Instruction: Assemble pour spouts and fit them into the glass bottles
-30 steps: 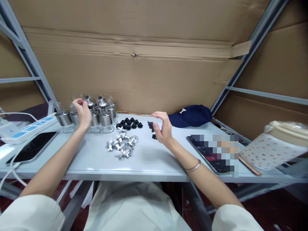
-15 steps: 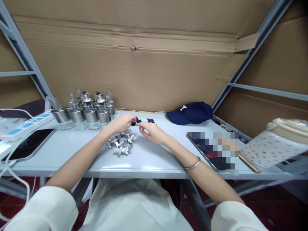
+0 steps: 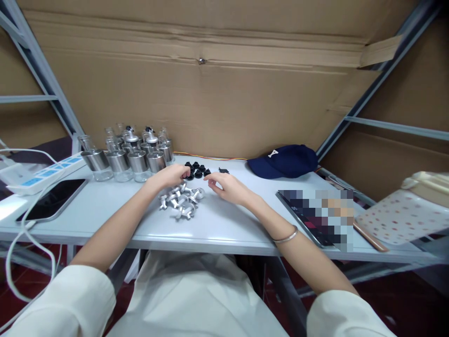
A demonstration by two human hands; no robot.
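Observation:
A cluster of small black rubber stoppers (image 3: pixel 198 173) lies on the table between my two hands. My left hand (image 3: pixel 171 176) is at the cluster's left side, its fingers curled down and together against the stoppers; whether one is pinched in them is hidden. From the right, my right hand (image 3: pixel 228 187) reaches in with thumb and fingers apart, the index fingertip by the rightmost stopper. Nearer to me is a pile of silver metal pourer spouts (image 3: pixel 182 201). A separate small black part (image 3: pixel 223 171) rests just beyond my right hand.
Several glass bottles with steel sleeves (image 3: pixel 119 161) stand at the back left, two with pourers fitted. A power strip (image 3: pixel 49 173) and a tablet (image 3: pixel 52 200) are on the left. A navy cap (image 3: pixel 286 162), a phone-like device (image 3: pixel 301 217) and a dotted container (image 3: pixel 396 215) occupy the right.
My hands have drawn slightly apart, and several black stoppers now show spread between them. The whole view has shifted a little.

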